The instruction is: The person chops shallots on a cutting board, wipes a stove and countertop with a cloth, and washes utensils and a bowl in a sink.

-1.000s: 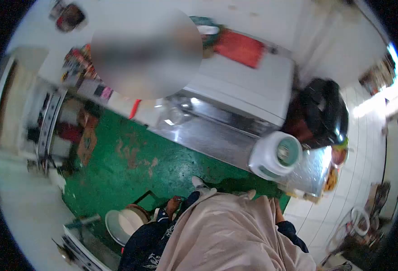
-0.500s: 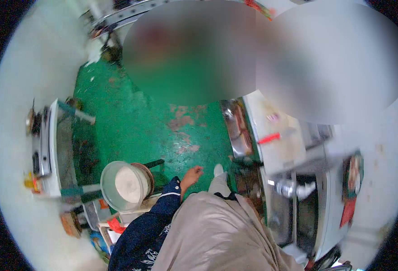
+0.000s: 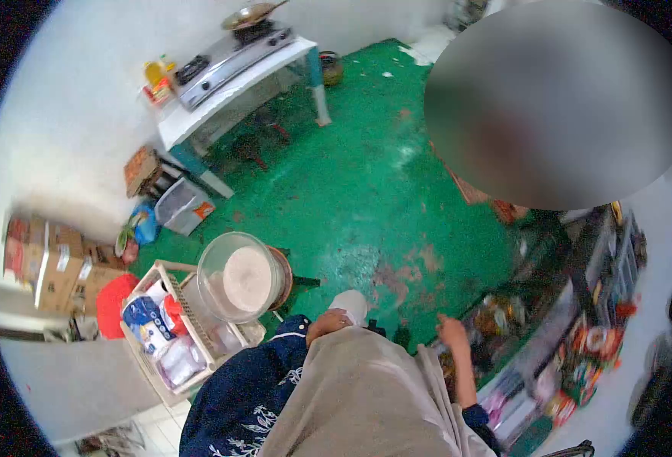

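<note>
My left hand (image 3: 328, 324) hangs at the front of my beige garment (image 3: 366, 381), its fingers loosely stretched out and partly hidden by the cloth. Nothing shows in it. Out to the right, my right hand (image 3: 452, 332) is held above the floor beside a low rack, with loosely bent fingers slightly apart and no object in them. Nearest to my left hand is a clear round tub (image 3: 208, 274) with a pale, flour-like mass (image 3: 248, 279) inside. The tub rests on a brown round stool (image 3: 282, 276).
A cream plastic shelf (image 3: 170, 285) holding packets stands left of the tub. Farther back, a white table (image 3: 233, 97) bears a gas stove (image 3: 229, 70) and a wok (image 3: 251, 17). Cluttered racks (image 3: 504, 324) line the right. The green floor (image 3: 351, 190) is worn in patches.
My view has turned left, so the stove table and shelf show more fully and the counter with the red-handled knife is gone from view. My right hand has come into sight.
</note>
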Tool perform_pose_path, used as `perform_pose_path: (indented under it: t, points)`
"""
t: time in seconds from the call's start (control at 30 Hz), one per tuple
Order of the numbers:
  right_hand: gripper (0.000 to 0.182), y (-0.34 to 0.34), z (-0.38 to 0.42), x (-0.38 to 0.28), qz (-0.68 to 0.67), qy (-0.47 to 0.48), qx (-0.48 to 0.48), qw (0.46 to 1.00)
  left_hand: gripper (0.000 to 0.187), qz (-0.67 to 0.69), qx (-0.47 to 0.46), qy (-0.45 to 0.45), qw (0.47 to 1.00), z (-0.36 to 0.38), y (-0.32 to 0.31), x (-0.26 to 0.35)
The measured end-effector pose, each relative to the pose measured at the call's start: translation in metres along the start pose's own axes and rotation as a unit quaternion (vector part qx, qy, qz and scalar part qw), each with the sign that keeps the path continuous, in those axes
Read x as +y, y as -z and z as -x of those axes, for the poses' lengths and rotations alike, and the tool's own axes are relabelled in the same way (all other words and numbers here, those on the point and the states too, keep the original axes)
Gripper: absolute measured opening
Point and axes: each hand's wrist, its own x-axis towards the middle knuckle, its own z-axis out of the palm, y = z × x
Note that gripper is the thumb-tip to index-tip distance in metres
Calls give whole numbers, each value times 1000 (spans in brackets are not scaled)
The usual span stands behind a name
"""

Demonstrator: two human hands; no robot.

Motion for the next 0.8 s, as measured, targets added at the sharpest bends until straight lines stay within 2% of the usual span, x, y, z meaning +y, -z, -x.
perform_pose_path:
  t: [0.03, 0.07, 0.13, 0.2, 0.27, 0.33, 0.4, 0.43, 0.5, 0.57, 0.67, 0.7, 0.73, 0.77, 0.8]
  points:
    - [41, 41, -35, -3, -25, 45, 42, 998, 36, 11, 15, 16, 1000, -9, 13, -3]
    - [42, 70, -79, 0, -57, 34, 25, 997, 36, 20, 27, 26, 999, -22, 30, -3]
    - [41, 131, -144, -11, -156, 31, 84, 984, 36, 30, 35, 38, 998, -45, 62, -9]
    - [40, 140, -207, -7, -236, 7, 149, 960, 37, 31, 40, 37, 998, -72, 103, -16]
    - [41, 130, -243, 2, -216, 2, 147, 965, 37, 31, 44, 43, 998, -96, 143, -22]
    - [40, 122, -258, 13, -136, -44, 12, 990, 37, 32, 49, 53, 997, -119, 183, -27]
    - [41, 95, -263, 49, -154, -25, -58, 986, 37, 35, 48, 67, 996, -139, 216, -27]
    - [40, 88, -264, 74, -106, 61, -77, 989, 38, 32, 50, 75, 995, -151, 235, -27]
    - [37, 113, -285, 99, -85, 88, -102, 987, 38, 29, 54, 98, 993, -170, 263, -27]
    - [35, 144, -317, 127, -146, -30, -127, 981, 38, 28, 61, 122, 990, -203, 287, -31]
    - [25, 243, -457, 162, -187, -51, 59, 979, 39, 32, 77, 160, 984, -249, 324, -25]
    - [25, 277, -515, 170, -236, 33, 225, 945, 39, 38, 82, 175, 980, -266, 332, -27]
    - [26, 343, -572, 165, -187, -13, 208, 960, 39, 38, 92, 189, 977, -282, 345, -19]
    - [25, 387, -635, 172, -170, 31, 292, 941, 40, 39, 98, 202, 974, -300, 358, -14]
    - [24, 478, -658, 143, -243, 78, 306, 917, 40, 34, 99, 211, 972, -315, 365, -10]
